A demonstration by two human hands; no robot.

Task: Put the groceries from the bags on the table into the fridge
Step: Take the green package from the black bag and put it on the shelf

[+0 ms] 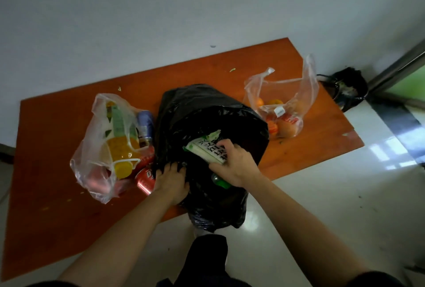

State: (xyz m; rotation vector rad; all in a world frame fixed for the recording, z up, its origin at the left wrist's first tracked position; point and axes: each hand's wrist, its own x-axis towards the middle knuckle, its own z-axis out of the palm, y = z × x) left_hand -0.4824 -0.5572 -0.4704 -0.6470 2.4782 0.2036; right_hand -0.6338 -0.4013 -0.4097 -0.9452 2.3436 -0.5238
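Note:
A black plastic bag [202,111] lies open in the middle of the orange table [230,70]. My right hand [234,162] grips a white and green packet with black lettering [204,148] at the bag's mouth. My left hand [171,182] pinches the bag's near left rim. A green bottle cap [220,182] shows under my right hand. To the left lies a clear bag [101,148] holding an orange juice bottle [119,146] and a blue can [145,123], with red cans [146,179] beside it. On the right stands a clear bag of oranges [285,107].
A white wall runs behind the table. A black bin bag [349,86] sits on the floor past the table's right corner, next to a metal door frame [395,68]. Glossy white floor tiles [333,194] spread to the right. Small green scraps dot the tabletop.

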